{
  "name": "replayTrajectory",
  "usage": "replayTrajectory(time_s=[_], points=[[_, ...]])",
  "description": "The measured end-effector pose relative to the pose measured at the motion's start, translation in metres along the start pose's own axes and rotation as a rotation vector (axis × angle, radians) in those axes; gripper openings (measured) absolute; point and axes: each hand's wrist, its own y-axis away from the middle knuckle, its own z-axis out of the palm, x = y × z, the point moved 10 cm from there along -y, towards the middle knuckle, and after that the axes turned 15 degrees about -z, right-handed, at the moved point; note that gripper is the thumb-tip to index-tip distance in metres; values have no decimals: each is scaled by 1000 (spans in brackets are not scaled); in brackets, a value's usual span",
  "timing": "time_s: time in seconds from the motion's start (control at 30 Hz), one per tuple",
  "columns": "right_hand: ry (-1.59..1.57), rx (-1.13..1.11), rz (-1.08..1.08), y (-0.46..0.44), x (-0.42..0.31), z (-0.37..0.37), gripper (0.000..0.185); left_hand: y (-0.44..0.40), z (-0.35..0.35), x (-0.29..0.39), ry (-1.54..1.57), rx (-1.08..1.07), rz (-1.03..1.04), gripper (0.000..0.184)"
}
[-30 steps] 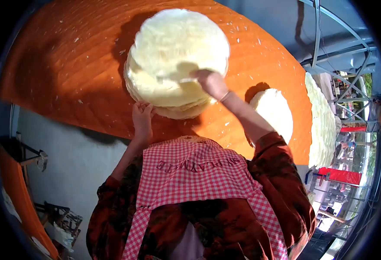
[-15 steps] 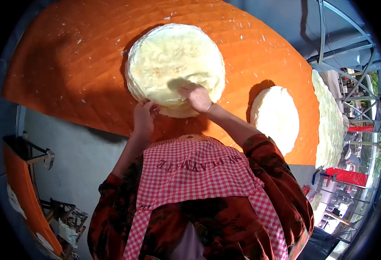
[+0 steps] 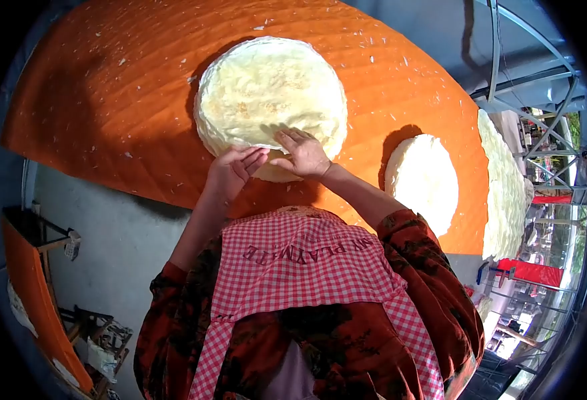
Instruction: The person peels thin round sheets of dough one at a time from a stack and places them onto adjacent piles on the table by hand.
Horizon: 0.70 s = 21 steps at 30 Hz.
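A tall stack of round, pale flatbreads [image 3: 267, 90] lies in front of me, with light brown spots on the top sheet. My left hand [image 3: 239, 164] is at the stack's near edge, palm turned up and fingers stretched out. Just above those fingers the edge of the top sheet looks slightly raised. My right hand [image 3: 301, 155] rests over the near right part of the top sheet, fingers extended and thumb apart. Whether the left fingertips bear any of the sheet is hard to see.
The orange cloth [image 3: 133, 100] under the stack is dotted with white flakes. A second flatbread stack [image 3: 423, 183] stands to the right, and more pale sheets [image 3: 503, 187] lie beyond it. Metal framing [image 3: 540, 80] rises at the upper right. An orange-topped table [image 3: 37, 293] is at lower left.
My left hand has moved right and turned its palm up at the stack's edge. My right hand has spread its fingers, and the top sheet's near edge has shifted.
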Motion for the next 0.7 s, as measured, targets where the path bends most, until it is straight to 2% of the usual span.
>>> replayTrajectory(time_s=[0.13, 0.2, 0.23, 0.3, 0.33, 0.37, 0.4, 0.43, 0.5, 0.6, 0.63, 0.67, 0.7], points=[[-39, 61, 115, 3, 16, 1, 43, -7, 0, -2, 137, -95, 23, 45], [-44, -132, 149, 8, 28, 27, 33, -15, -4, -10, 176, -136, 10, 53], [-46, -228, 167, 11, 36, 40, 29, -21, -18, -15, 94, 6, 14, 53], [161, -263, 168, -3, 85, 39, 12, -29, -40, -17, -74, 286, 26, 54], [129, -279, 268, -31, 117, 6, 13, -23, -32, -14, -108, 285, 64, 65], [166, 193, 72, -57, 134, -61, 20, -21, -32, -14, -106, 305, 56, 67], [127, -224, 361, -89, 168, -86, 22, -23, -32, -14, -103, 326, 46, 69], [169, -27, 340, -113, 168, -141, 18, -25, -31, -12, -104, 338, 44, 71], [416, 125, 70, -150, 136, -206, 14, -29, -37, -10, -94, 315, 37, 73], [433, 74, -61, -143, 80, -205, 16, -16, -31, -6, -189, 383, 86, 75], [450, -38, -10, -128, 69, -181, 14, -10, -28, -4, -237, 424, 116, 76], [555, -12, -48, -110, 61, -154, 12, -10, -27, -6, -278, 429, 104, 76], [430, 199, -326, -102, 33, -143, 14, -9, -26, -7, -318, 436, 97, 77]])
